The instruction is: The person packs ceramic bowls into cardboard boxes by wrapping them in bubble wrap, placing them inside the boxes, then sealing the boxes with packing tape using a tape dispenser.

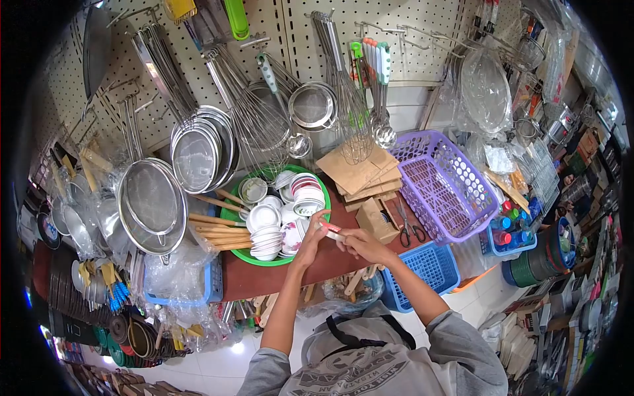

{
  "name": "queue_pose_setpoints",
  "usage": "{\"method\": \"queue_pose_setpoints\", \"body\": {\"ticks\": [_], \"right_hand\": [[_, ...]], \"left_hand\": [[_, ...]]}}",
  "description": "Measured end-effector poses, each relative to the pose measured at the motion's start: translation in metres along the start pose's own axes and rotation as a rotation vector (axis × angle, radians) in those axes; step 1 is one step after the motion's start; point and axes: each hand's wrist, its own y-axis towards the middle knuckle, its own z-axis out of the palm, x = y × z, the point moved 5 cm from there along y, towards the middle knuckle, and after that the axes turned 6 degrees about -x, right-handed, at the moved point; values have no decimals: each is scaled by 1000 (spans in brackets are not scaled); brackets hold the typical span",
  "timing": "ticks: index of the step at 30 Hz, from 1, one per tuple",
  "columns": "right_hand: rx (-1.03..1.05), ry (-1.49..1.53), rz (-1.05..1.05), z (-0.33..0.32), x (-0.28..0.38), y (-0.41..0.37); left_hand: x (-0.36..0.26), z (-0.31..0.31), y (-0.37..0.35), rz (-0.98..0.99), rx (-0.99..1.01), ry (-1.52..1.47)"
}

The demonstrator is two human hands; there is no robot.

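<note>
My left hand is closed around a small white item with a red band, in front of me at the edge of the green tub. Touching the item's right end are the bent fingers of my right hand; its exact kind I cannot tell. Just left of and beyond my hands, the round green tub holds stacks of small white dishes, some with red or flowered patterns. Both hands are over the front part of the reddish-brown table.
Brown paper packets, an open small carton and black-handled scissors lie right of the tub. Beyond them is a purple basket; a blue basket stands lower right. Strainers and whisks hang from the pegboard.
</note>
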Motion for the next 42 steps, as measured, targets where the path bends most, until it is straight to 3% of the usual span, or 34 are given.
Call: {"method": "queue_pose_setpoints", "body": {"ticks": [5,8,11,17,20,23,32,35,38,42], "right_hand": [[4,86,-19,2,-9,-1],[-76,7,-5,-3,-13,1],[-93,-6,-6,-5,-20,4],[11,104,-23,-1,-1,0],[-30,40,-34,-2,-4,1],[-87,-63,8,-6,-17,2],[-9,73,-18,0,-2,0],[-18,21,-3,-1,-13,4],[-31,44,39,-1,-17,5],[21,110,18,4,3,1]], "left_hand": [[-7,2,0,-96,90,-275],[-9,6,-2,57,57,35],[-11,7,-3,28,18,151],[-4,1,1,-46,84,-202],[-13,6,0,19,64,-129],[-6,6,-2,25,15,145],[-2,-2,0,-91,90,-288],[0,-1,0,51,-3,55],[13,-4,3,6,-24,54],[7,-4,3,-34,40,-211]]}}
